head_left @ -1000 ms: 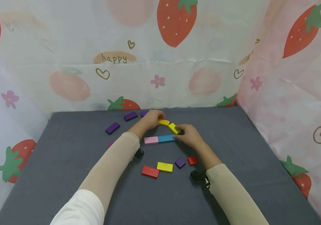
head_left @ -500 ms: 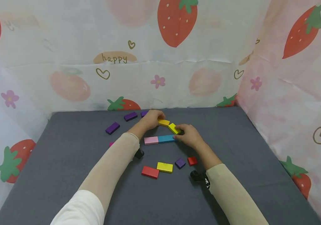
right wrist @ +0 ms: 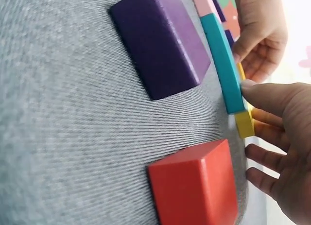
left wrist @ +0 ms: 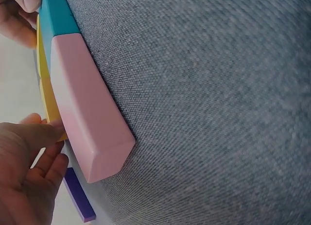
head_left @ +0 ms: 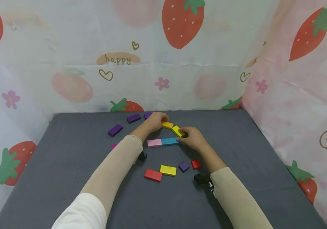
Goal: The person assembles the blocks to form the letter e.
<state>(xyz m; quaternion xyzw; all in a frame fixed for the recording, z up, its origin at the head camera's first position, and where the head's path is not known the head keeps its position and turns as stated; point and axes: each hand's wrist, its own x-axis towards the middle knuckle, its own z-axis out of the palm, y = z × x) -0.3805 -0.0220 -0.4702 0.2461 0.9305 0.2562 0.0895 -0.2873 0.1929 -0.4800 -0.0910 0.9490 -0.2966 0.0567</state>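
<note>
My left hand (head_left: 152, 122) pinches one end of an orange-yellow block (head_left: 168, 125), thumb in front and fingertips behind. A yellow block (head_left: 177, 130) slants off its right end, with my right hand's (head_left: 194, 138) fingertips at its outer end. The right thumb tip touches the right end of a blue block (head_left: 169, 142). A pink block (head_left: 154, 143) lies end to end with the blue one, in front of the yellow pair. In the left wrist view, the left thumb and fingers hide the end of the orange-yellow block.
Nearer on the grey tabletop (head_left: 163, 203) lie a red block (head_left: 153, 175), a yellow block (head_left: 168, 170), a small purple block (head_left: 183, 166) and a small red block (head_left: 196, 164). Purple blocks (head_left: 115, 130) sit at back left; a magenta piece (head_left: 113, 146) shows beside the left sleeve.
The head view has shifted very slightly. Both hands and the blocks stay in the same places.
</note>
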